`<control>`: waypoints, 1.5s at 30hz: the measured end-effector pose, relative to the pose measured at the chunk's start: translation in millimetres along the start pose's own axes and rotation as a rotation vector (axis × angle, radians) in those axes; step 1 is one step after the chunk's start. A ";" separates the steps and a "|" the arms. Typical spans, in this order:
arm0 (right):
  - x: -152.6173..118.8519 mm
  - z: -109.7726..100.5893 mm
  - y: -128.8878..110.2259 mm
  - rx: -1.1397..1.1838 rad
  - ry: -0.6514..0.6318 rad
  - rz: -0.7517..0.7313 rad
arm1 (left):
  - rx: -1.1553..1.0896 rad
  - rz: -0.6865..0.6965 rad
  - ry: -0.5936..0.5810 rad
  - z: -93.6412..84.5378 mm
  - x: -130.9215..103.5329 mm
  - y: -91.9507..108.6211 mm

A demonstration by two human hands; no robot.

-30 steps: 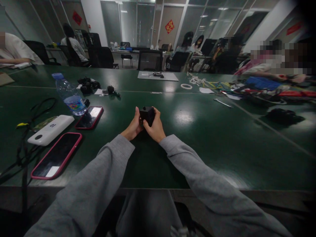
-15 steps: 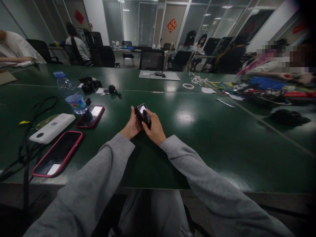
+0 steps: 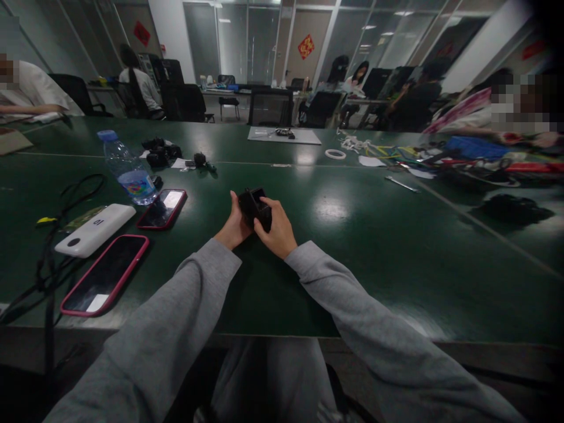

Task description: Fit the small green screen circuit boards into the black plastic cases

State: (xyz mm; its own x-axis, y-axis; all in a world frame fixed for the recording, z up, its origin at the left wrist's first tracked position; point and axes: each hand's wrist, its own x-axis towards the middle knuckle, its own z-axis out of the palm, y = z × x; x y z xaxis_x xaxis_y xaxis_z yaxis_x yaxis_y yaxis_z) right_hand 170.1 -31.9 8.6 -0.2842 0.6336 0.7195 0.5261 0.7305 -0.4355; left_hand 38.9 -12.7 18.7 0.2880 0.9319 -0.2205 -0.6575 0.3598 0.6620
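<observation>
Between my hands, above the green table (image 3: 379,235), is a small black boxy device (image 3: 254,210). My left hand (image 3: 235,226) grips its left side, thumb pointing up and the other fingers mostly hidden behind it. On the right side my right hand (image 3: 278,230) holds the same device, with a finger over its top face and the thumb against its near side. The top face looks dark. Two phones with red cases, the nearer one (image 3: 106,275) and the farther one (image 3: 162,208), lie to the left beside a white power bank (image 3: 96,230).
A plastic bottle (image 3: 132,176) stands behind the phones, near black cables (image 3: 44,264) at the left edge. Farther back are black parts (image 3: 162,153), a white tray (image 3: 284,136), a tape ring (image 3: 335,154) and a wrench (image 3: 402,184). Cables and people are at the right.
The device has tilted in my hands, and its bright top face now looks dark. My left thumb has shifted slightly. A person at the right has moved.
</observation>
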 end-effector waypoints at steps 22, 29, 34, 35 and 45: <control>-2.8 -7.7 48.6 -0.385 -0.110 0.207 | -0.004 0.041 0.014 -8.8 3.3 9.6; 3.5 -14.2 51.2 -0.287 0.049 0.263 | 0.051 0.058 0.061 -3.5 1.0 8.8; -0.5 -9.6 55.9 -0.276 -0.035 0.221 | 0.038 0.062 0.047 -4.3 2.1 8.9; -1.0 -8.6 57.2 -0.259 -0.038 0.217 | 0.035 0.062 0.044 -4.9 2.5 8.8; -3.0 -6.7 65.4 -0.253 -0.011 0.260 | 0.029 0.052 0.027 -8.8 4.7 8.6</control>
State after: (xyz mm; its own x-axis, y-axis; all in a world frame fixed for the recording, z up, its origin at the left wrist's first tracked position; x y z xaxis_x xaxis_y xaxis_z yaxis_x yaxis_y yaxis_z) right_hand 210.7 12.3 -18.5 -0.1223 0.7939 0.5957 0.7631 0.4590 -0.4550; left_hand 28.5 -4.8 17.0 0.2350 0.9504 -0.2037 -0.6508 0.3095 0.6933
